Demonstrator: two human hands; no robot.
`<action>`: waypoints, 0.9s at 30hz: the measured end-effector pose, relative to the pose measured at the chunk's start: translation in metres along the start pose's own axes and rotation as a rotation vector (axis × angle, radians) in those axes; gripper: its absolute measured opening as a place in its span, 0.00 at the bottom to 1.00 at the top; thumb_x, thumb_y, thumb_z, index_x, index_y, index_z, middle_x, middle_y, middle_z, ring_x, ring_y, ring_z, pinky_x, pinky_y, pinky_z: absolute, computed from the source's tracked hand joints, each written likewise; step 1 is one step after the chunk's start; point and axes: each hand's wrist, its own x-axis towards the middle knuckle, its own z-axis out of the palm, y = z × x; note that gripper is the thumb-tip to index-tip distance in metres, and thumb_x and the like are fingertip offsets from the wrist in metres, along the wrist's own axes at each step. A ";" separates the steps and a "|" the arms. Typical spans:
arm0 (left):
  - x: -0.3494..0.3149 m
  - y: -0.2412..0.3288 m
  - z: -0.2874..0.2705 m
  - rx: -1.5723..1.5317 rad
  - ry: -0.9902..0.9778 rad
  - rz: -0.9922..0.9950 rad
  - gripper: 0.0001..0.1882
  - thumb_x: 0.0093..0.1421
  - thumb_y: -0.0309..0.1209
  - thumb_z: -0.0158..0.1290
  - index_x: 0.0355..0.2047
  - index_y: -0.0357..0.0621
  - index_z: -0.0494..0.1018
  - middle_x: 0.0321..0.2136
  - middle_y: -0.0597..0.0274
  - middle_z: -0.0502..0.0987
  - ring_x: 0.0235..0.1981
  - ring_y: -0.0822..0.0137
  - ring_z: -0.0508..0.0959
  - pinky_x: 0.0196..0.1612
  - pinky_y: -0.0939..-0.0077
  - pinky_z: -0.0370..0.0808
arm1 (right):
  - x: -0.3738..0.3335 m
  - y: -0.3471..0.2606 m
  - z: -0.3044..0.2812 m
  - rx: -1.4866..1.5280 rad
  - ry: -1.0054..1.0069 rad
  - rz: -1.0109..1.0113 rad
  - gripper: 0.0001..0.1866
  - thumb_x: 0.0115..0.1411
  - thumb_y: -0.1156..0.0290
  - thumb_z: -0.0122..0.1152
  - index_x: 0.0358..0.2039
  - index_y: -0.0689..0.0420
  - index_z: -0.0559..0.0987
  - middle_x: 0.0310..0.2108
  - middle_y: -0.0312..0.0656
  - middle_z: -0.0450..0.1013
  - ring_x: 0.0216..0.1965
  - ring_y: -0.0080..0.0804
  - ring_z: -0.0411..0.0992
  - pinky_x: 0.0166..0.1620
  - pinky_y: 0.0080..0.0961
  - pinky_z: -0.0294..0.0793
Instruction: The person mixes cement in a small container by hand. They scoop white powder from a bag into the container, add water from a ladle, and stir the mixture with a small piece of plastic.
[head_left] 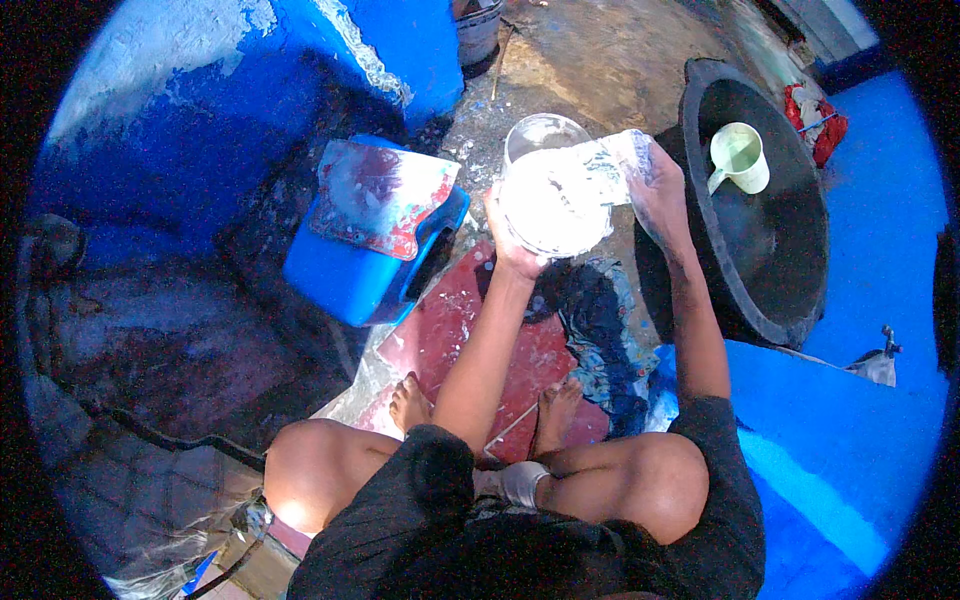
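Observation:
In front of me, above the floor, a round tub (555,210) glares bright white with what looks like thick white paste. My left hand (508,238) is closed round its near left side, the palm partly behind it. At its right edge my right hand (662,195) grips a flat, white-smeared tool (603,165), perhaps a scraper; its handle is hidden by the fingers. The tool's far end meets the white paste. Strong sunlight washes out the details there.
A blue plastic container (340,275) carries a red-and-white stained plate (390,195) on the left. To the right stands a large black basin (768,270) with a pale green dipper (740,158) inside. Crumpled dark cloth (605,325) lies beyond my feet, beside a red board (450,320).

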 end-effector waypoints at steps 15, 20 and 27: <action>0.000 0.002 -0.002 -0.024 0.033 0.113 0.36 0.56 0.58 0.34 0.54 0.44 0.65 0.52 0.55 0.69 0.51 0.52 0.70 0.53 0.52 0.69 | -0.019 0.031 -0.007 0.026 -0.051 0.253 0.13 0.61 0.72 0.52 0.45 0.64 0.72 0.37 0.39 0.74 0.36 0.23 0.71 0.41 0.20 0.71; -0.003 -0.003 0.003 0.035 0.043 0.132 0.35 0.57 0.57 0.34 0.55 0.44 0.63 0.53 0.53 0.68 0.53 0.51 0.69 0.53 0.51 0.69 | -0.020 0.047 0.014 0.155 0.031 0.277 0.14 0.55 0.72 0.58 0.42 0.63 0.74 0.37 0.45 0.75 0.37 0.33 0.74 0.41 0.27 0.72; 0.003 -0.005 -0.026 -0.012 0.070 0.229 0.31 0.61 0.53 0.34 0.55 0.44 0.63 0.53 0.52 0.68 0.53 0.52 0.68 0.54 0.52 0.68 | -0.004 0.020 0.000 -0.231 -0.053 0.105 0.17 0.57 0.67 0.58 0.45 0.61 0.73 0.38 0.49 0.75 0.40 0.36 0.73 0.44 0.30 0.71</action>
